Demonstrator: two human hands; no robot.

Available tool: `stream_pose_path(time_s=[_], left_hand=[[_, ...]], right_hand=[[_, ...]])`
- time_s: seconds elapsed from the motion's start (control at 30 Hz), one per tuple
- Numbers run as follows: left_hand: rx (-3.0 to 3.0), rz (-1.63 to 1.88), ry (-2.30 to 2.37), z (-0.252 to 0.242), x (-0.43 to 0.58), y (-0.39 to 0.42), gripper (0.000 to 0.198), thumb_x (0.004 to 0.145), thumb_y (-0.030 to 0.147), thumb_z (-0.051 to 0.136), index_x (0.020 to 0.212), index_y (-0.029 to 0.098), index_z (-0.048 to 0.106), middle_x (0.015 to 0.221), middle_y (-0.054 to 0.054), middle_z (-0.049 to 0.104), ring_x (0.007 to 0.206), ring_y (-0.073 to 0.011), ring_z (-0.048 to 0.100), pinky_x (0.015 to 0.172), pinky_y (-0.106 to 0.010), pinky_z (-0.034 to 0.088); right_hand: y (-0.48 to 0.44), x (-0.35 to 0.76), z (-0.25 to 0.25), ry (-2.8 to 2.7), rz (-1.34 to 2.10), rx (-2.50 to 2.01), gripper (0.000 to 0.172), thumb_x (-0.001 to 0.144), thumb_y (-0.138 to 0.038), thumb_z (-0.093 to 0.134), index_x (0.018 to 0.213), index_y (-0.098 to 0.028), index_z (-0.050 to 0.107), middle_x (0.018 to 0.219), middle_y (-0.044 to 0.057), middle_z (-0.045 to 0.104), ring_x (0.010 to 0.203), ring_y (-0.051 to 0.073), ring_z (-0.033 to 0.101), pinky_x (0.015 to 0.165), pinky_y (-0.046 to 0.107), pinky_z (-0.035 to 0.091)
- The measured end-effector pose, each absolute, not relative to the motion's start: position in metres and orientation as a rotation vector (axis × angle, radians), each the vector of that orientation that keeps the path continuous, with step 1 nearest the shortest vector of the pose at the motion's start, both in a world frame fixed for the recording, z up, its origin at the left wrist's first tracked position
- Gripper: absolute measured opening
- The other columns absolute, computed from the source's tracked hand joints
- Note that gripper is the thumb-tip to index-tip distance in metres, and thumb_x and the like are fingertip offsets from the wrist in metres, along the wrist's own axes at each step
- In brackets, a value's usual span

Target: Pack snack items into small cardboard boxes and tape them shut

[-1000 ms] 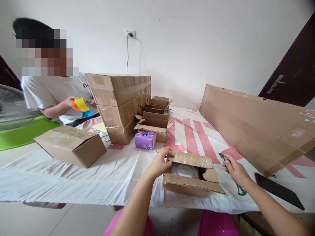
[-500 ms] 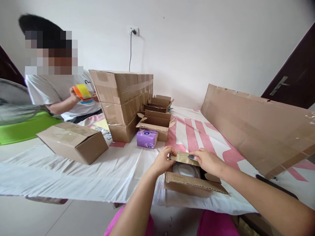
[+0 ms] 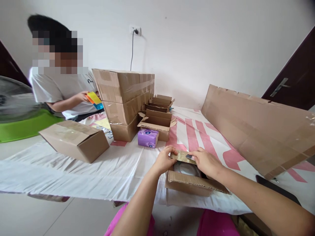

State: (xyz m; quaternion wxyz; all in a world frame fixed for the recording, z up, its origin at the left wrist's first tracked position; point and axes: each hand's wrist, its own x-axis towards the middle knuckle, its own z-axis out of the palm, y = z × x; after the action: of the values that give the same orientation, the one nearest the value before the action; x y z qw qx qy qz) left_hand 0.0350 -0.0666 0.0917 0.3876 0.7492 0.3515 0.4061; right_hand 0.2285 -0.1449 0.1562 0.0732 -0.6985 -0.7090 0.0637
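A small cardboard box [image 3: 188, 189] stands at the table's front edge, its top flaps apart. Inside it shows a pale, rounded object [image 3: 186, 168], partly covered by the far flap and my right hand. My left hand [image 3: 165, 160] is closed on the left end of the far flap [image 3: 181, 155], thumb on the near side. My right hand [image 3: 206, 161] pinches a small dark, flat piece [image 3: 189, 156] against the taped face of that flap. What kind of piece it is I cannot make out.
A purple tissue pack [image 3: 147, 138] sits before several open boxes [image 3: 157, 123]. Taped cartons [image 3: 129, 87] are stacked behind left, with a closed carton [image 3: 76, 139] nearer. A large cardboard sheet [image 3: 251, 124] stands at right. A person [image 3: 66, 88] handles a yellow-and-blue item [image 3: 95, 100].
My right hand has shifted slightly left along the flap with the dark piece, and the far flap tilts a little further over the opening. The other person's colourful item has moved lower and right.
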Motion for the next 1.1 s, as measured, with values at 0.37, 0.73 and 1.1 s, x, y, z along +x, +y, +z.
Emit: stream_pose_path(time_s=[0.37,0.73,1.1], left_hand=[[1.901,1.066,0.918,0.091,0.038,-0.067,0.029,0.056,-0.004,0.053,0.074,0.018,0.058,0.093,0.000,0.060,0.091,-0.0159,0.058,0.080,-0.027,0.047],[1.861,1.122,0.922,0.085,0.041,-0.067,0.027,0.057,-0.004,0.054,0.074,0.017,0.060,0.100,-0.002,0.061,0.096,-0.0174,0.059,0.081,-0.029,0.048],[1.878,1.100,0.932,0.089,0.041,-0.067,0.025,0.060,-0.002,0.055,0.074,0.017,0.060,0.097,-0.002,0.061,0.092,-0.0168,0.059,0.081,-0.029,0.048]], right_hand=[[-0.146,0.233,0.156,-2.117,0.111,-2.187,0.038,0.094,-0.025,0.037,0.121,-0.030,0.062,0.098,0.006,0.058,0.087,0.019,0.062,0.074,0.028,0.040],[-0.150,0.230,0.146,-2.133,0.124,-2.131,0.037,0.094,-0.025,0.038,0.122,-0.030,0.061,0.104,0.006,0.060,0.088,0.017,0.063,0.075,0.026,0.042],[-0.162,0.231,0.151,-2.092,0.176,-2.112,0.037,0.091,-0.022,0.040,0.118,-0.028,0.065,0.104,0.005,0.063,0.095,0.019,0.062,0.083,0.030,0.044]])
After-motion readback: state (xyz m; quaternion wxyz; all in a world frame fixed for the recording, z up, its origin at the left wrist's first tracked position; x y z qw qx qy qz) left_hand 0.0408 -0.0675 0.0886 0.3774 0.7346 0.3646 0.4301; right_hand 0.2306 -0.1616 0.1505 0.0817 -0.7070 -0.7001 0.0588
